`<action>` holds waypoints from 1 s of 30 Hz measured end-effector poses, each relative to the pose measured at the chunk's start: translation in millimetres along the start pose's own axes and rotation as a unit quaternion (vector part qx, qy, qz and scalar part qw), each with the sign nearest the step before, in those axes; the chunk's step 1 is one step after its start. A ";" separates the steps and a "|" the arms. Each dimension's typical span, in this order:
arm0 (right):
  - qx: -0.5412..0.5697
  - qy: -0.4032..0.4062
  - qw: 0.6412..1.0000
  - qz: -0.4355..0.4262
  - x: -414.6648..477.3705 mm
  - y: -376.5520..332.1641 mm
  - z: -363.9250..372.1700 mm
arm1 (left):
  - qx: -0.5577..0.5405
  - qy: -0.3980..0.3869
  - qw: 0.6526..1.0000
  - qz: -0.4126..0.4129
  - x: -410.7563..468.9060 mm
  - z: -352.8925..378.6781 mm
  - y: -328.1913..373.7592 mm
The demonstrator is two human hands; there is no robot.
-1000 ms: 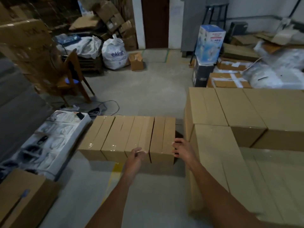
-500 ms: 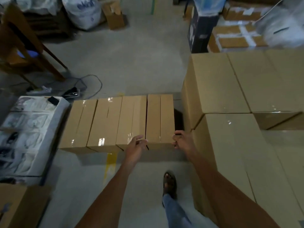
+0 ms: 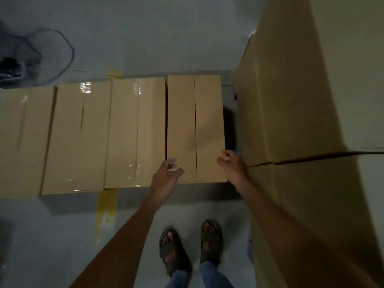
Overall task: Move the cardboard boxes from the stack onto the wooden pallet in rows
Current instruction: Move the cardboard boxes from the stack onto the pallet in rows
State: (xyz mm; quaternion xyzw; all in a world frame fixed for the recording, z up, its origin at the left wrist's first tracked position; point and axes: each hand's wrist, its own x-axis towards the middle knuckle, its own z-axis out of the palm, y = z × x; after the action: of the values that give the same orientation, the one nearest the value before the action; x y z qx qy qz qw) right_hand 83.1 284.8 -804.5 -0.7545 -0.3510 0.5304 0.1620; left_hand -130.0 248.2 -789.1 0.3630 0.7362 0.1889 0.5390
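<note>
A row of four boxes runs left to right across the floor [image 3: 145,235]; no pallet shows beneath them. The end box [image 3: 195,125] is at the row's right end. A thin dark slit parts it from the neighbour [image 3: 135,132] on its left, and a wider dark gap separates it from the tall stack [image 3: 291,100] on its right.

Its long axis runs straight away from the person, parallel to its neighbours. The flap seam follows that axis down the middle of its top. Its near end appears to sit slightly further back than the neighbour's.

The left hand [image 3: 166,175] is at the box's near left corner. Its fingers are loosely curled and its thumb is spread over the top, closed round nothing. The right hand [image 3: 232,165] is at the near right corner with fingers bent over the side edge. Blur hides whether it pinches the edge or only touches it.

The step looks like settling this box into line. Doing it well would mean:
- pressing it leftward from the right side until the slit closes
- drawing the near end level with the others, so the next row has a straight face to butt against
- keeping the right fingers high on the edge, out of the gap by the stack
- standing with the sandalled feet [image 3: 209,238] back from the near end

A strip of yellow tape [image 3: 107,208] crosses the floor under the row.
</note>
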 end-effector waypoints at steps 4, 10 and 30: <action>-0.023 0.044 0.999 -0.016 84.7 34.3 27.0 | 0.036 0.004 0.999 0.017 80.1 24.6 -42.0; 0.007 0.043 0.999 0.003 152.9 84.3 56.3 | 0.070 0.047 0.994 0.064 151.0 43.2 -79.5; 0.041 -0.060 0.997 0.015 121.3 16.2 -12.9 | -0.101 -0.054 0.993 -0.029 134.6 13.0 -32.2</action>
State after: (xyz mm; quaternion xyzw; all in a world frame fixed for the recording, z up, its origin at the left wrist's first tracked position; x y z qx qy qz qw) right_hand 123.9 360.3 -892.8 -0.7191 -0.3265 0.5913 0.1633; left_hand -149.4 324.7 -903.5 0.2949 0.6929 0.2270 0.6176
